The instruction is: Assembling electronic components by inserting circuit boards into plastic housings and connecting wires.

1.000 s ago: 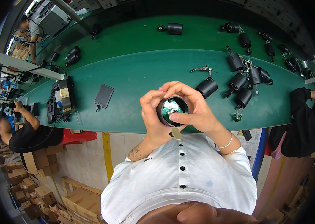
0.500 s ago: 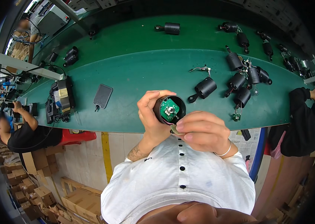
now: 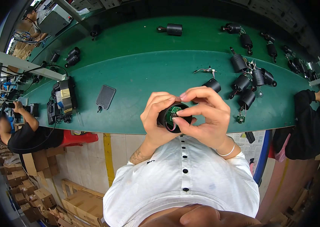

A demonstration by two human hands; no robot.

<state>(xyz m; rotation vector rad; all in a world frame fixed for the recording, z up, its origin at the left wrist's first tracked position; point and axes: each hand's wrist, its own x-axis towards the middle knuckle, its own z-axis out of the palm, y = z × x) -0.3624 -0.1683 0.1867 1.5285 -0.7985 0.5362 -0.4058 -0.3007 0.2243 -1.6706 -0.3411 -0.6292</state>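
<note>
My left hand (image 3: 153,117) is wrapped round a black cylindrical housing (image 3: 185,126), its open end facing up. Inside sits a green circuit board (image 3: 173,112), with pinkish wires (image 3: 174,125) beside it near the wall. Over the opening, my right hand (image 3: 211,119) has its thumb and index finger pinched together at the board; whatever is between the fingertips is hidden. Beyond my right fingers lies another black housing (image 3: 213,85), partly covered by them. Just behind it is a small part with wires (image 3: 206,70).
Several black housings (image 3: 240,81) with boards and wires cluster at the right of the green table (image 3: 137,83). A dark flat pad (image 3: 106,97) and a black device (image 3: 65,98) lie leftward. More housings (image 3: 174,29) rest on the far green strip. Other people sit at both sides.
My right hand has moved from the near rim to over the opening, its fingertips now at the board. The small pale piece in it is no longer visible. The housing has tilted slightly.
</note>
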